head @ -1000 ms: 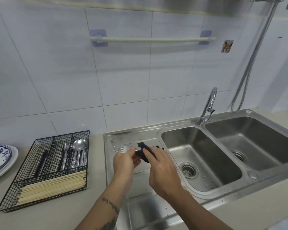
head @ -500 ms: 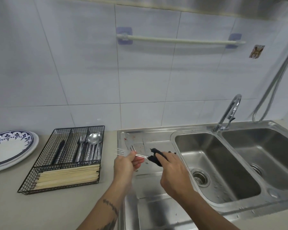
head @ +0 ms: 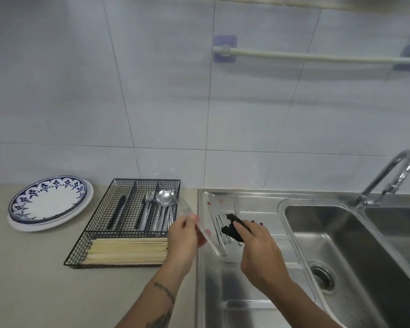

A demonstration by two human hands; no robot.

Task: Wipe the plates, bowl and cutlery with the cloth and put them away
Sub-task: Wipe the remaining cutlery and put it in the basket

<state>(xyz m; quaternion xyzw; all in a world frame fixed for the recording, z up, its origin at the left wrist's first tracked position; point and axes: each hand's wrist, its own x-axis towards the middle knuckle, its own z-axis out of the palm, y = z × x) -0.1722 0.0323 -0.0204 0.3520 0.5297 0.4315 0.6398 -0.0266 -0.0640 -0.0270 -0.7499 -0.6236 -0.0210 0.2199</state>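
Blue-patterned white plate [head: 48, 201]; black cloth [head: 232, 229]; black wire basket [head: 100, 223]

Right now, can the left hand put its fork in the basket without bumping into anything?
Probably yes. The left hand holds the blurred fork right beside the basket, whose top is open. Nothing lies between them. The right hand with the cloth is off to the other side.

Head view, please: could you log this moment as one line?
left hand: holds blurred fork | right hand: grips dark cloth | place: between wire tray and sink
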